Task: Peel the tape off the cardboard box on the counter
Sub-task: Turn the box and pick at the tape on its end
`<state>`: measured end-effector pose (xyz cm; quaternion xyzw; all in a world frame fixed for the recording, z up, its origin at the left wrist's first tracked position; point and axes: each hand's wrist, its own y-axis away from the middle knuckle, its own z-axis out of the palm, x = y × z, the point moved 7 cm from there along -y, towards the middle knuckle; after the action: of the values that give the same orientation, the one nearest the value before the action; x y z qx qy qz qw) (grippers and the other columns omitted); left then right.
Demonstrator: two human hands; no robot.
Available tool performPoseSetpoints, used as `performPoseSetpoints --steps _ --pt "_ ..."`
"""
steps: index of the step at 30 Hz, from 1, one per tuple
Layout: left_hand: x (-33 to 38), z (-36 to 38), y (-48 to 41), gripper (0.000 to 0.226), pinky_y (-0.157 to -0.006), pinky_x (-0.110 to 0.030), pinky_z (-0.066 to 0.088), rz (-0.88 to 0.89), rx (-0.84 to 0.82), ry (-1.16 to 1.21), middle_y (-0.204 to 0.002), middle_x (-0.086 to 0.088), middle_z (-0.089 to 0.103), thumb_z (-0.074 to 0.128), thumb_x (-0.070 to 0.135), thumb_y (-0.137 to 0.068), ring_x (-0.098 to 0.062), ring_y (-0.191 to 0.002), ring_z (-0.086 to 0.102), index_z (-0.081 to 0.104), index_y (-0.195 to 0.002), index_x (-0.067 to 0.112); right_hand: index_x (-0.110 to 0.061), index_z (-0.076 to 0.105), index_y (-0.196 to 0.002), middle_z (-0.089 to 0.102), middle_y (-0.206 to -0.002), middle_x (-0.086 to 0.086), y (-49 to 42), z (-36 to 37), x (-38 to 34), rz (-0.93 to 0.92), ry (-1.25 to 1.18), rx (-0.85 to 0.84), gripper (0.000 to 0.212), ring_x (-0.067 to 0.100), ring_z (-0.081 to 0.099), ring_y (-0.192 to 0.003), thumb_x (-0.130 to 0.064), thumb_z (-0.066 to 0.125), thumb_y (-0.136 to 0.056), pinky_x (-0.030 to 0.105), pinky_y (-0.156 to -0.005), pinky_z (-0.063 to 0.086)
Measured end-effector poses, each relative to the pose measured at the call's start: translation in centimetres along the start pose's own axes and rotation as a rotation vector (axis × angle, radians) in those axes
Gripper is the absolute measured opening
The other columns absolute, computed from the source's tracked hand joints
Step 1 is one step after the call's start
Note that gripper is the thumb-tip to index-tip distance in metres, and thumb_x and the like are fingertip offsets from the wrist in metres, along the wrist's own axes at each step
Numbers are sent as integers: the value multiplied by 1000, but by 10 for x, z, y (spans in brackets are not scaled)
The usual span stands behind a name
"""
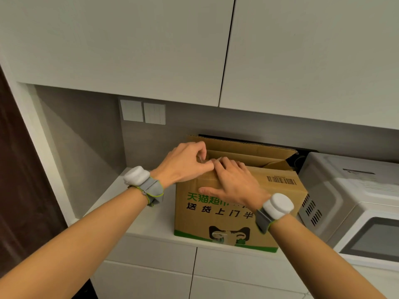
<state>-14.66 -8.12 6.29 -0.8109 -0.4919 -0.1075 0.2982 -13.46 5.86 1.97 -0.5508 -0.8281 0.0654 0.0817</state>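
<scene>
A brown cardboard box (280, 190) with green and black print stands on the white counter (149, 221). Its back flap is raised and the near flap lies down. My left hand (183, 164) is at the box's top left corner, thumb and forefinger pinched together over the flap's edge, apparently on a clear bit of tape (208, 161) that is hard to make out. My right hand (234, 183) lies flat on the near flap, fingers spread, thumb down on the front face. A strip of clear tape (222, 236) shows at the bottom of the front face.
A white microwave (354, 199) stands close against the box's right side. Upper cabinets (151, 50) hang low over the counter, and wall switches (143, 113) sit behind on the left. Bare counter lies left of the box. Drawer fronts run below the counter edge.
</scene>
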Motion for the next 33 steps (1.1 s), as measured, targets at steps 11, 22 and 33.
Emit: performPoseSetpoints --steps 11,22,33 --pt "-22 -8 -15 35 -68 -38 47 85 32 -432 -96 -2 59 68 52 -94 -31 -89 63 61 -91 18 -28 26 -154 44 -146 3 3 1 5 29 5 -5 96 26 45 -132 -90 36 -81 49 -116 34" --pt "-61 -36 1 30 -63 -33 41 -83 84 -329 -78 1 66 65 46 -83 -26 -74 60 65 -68 20 -32 24 -154 42 -149 1 2 2 13 30 2 -14 99 25 43 -134 -94 34 -78 49 -118 32" --pt "-107 -55 18 41 -68 -38 51 -299 125 -92 -67 -9 60 51 54 -67 -34 -72 55 56 -61 14 -32 25 -154 43 -149 -1 1 4 16 23 1 -18 98 24 44 -133 -94 35 -78 48 -116 34"
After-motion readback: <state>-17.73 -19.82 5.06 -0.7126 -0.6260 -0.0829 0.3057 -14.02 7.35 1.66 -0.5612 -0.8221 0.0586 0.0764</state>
